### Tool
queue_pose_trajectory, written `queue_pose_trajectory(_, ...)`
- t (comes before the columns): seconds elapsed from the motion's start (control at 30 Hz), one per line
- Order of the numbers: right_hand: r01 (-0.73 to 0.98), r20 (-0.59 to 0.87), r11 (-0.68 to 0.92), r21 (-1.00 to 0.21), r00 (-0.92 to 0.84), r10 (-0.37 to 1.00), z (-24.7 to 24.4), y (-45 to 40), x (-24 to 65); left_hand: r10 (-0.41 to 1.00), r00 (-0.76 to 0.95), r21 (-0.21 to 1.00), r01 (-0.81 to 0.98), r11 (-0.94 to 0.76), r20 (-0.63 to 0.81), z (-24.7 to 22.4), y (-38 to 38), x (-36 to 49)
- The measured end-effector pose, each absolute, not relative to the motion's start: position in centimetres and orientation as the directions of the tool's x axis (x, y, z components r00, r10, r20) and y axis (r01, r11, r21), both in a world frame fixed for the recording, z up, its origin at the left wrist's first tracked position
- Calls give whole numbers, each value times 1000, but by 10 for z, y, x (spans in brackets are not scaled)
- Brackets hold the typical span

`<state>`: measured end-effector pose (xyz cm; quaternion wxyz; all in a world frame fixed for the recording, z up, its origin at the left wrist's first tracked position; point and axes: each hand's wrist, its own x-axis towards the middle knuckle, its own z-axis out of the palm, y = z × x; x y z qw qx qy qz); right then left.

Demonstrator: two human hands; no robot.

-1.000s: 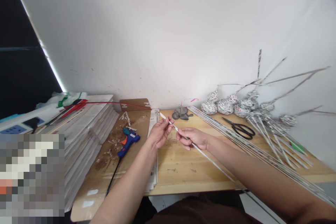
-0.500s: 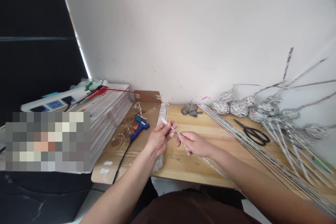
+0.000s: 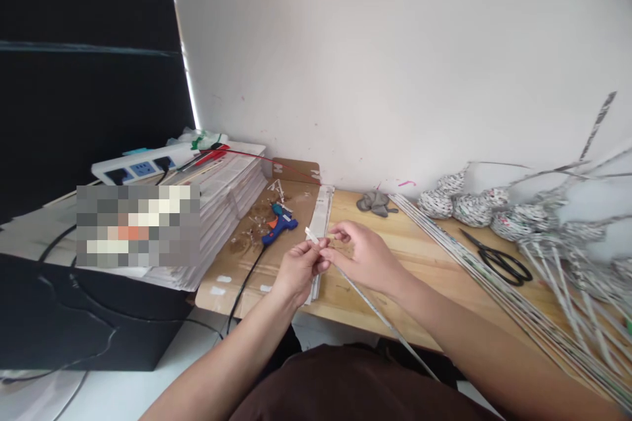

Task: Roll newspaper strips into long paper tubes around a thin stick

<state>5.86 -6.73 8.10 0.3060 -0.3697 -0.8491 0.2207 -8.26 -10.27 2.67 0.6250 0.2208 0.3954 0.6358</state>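
Note:
A long thin rolled paper tube [image 3: 374, 310] slants down from my fingers toward my lap at the lower right. Its pale flattened tip [image 3: 311, 234] pokes out above my left hand [image 3: 299, 270], whose thumb and fingers pinch it. My right hand [image 3: 368, 255] is right beside it, thumb against the left fingertips and the index finger lifted apart from the thumb. The tube passes beneath this right hand; its lower fingers are hidden. Left of the hands, a blue glue gun [image 3: 280, 227] lies on a cardboard sheet [image 3: 241, 276].
Flat paper strips [image 3: 322, 210] lie at the cardboard's edge. To the right are a bundle of paper tubes [image 3: 459, 256], black scissors [image 3: 503, 265] and several woven paper forms [image 3: 471, 209]. A grey cloth-like lump [image 3: 376, 202] sits by the wall. A power strip [image 3: 141, 166] rests on stacked paper [image 3: 232, 204].
The view has shifted left and slightly down. My right hand has loosened its pinch on the tube, its index finger rising, and has moved up against my left fingers. My left hand keeps its pinch.

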Motion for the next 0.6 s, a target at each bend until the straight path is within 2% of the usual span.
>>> queue_pose_trajectory(0.07,526,422,696,-489,-556,716,84,-69,41,975,-143,796,-603,53,-173,25,-105,-82)
queue_pose_trajectory(0.13,576,405,702,-419,-573,712,84,-69,27,980,-154,816,-578,15,-127,23,-108,-83)
queue_pose_trajectory(0.23,622,337,668,-408,-578,744,81,-65,16,979,-147,837,-546,38,-140,19,-113,-87)
queue_pose_trajectory(0.4,558,187,595,-579,-619,763,76,-51,14,967,-150,821,-564,87,-205,16,-119,-94)
queue_pose_trajectory(0.6,420,-25,336,-843,-655,755,69,-40,6,971,-187,777,-630,-2,-150,14,-127,-102)
